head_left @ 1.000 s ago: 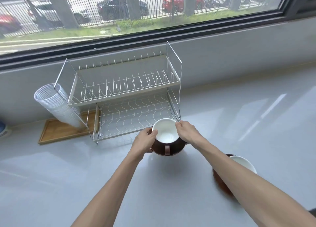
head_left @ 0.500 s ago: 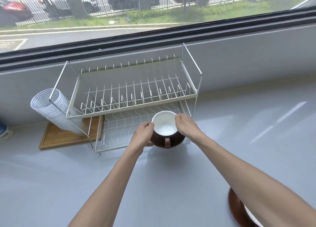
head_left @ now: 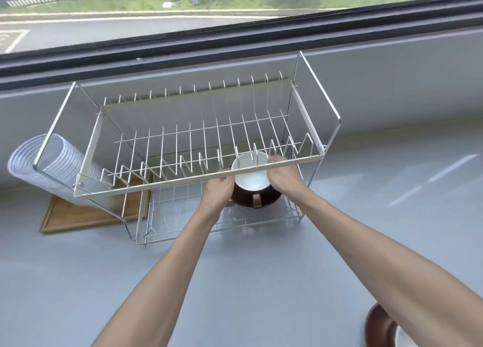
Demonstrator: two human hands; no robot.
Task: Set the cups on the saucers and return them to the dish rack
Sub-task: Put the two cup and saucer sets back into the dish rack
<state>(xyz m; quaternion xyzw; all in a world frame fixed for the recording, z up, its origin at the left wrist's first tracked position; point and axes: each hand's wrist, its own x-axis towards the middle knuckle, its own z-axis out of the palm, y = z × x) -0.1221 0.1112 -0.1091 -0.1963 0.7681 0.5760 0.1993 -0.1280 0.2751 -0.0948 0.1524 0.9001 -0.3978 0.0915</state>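
Note:
A brown cup with a white inside [head_left: 252, 180] sits on a brown saucer [head_left: 271, 200], its handle facing me. My left hand [head_left: 217, 195] grips the set on its left side, my right hand [head_left: 283, 178] on its right. The set is inside the lower tier of the two-tier wire dish rack [head_left: 183, 190], at its right end, partly hidden behind the upper tier's front rail. I cannot tell whether the saucer rests on the wires. A second brown saucer [head_left: 379, 328] with a white-lined cup lies at the bottom right corner, mostly hidden by my right forearm.
A stack of clear plastic cups [head_left: 49, 163] lies on its side against the rack's left end, over a wooden tray [head_left: 78, 216]. The rack stands on a grey counter [head_left: 78, 281] against a low wall under a window.
Both hands have carried the cup and saucer forward from the counter in front of the rack into the lower tier. My view has moved closer to the rack.

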